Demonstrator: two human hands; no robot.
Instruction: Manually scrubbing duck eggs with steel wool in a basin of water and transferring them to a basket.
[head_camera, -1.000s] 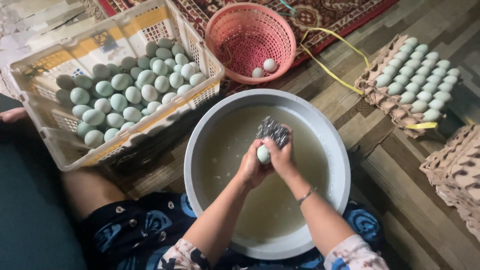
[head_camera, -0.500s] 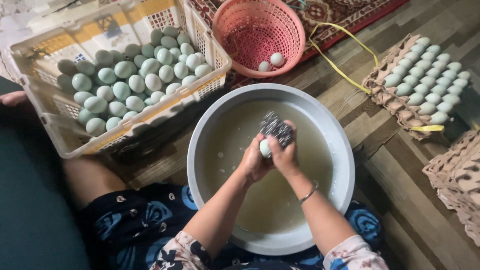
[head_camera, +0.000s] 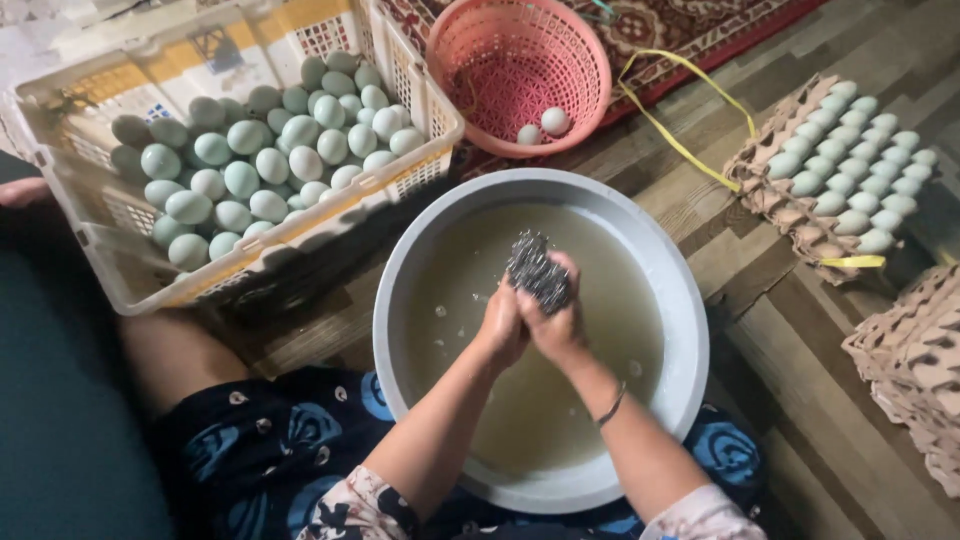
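Observation:
Both my hands are pressed together above the murky water of a big grey basin (head_camera: 690, 330). My right hand (head_camera: 560, 325) grips a steel wool scrubber (head_camera: 537, 268) and holds it against my left hand (head_camera: 498, 325). My left hand is closed around a pale green egg, which the fingers and the scrubber hide at this moment. Small bits float on the water.
A white plastic crate (head_camera: 300, 238) with several pale green eggs (head_camera: 260, 160) stands at the upper left. A pink basket (head_camera: 500, 50) behind the basin holds two eggs (head_camera: 545, 122). To the right are a filled cardboard egg tray (head_camera: 760, 190), empty trays (head_camera: 915, 370) and a yellow strap (head_camera: 680, 140).
The scrubber has slid over the egg, which showed in my left hand before and is now covered. My hands stay over the basin; the view has shifted slightly.

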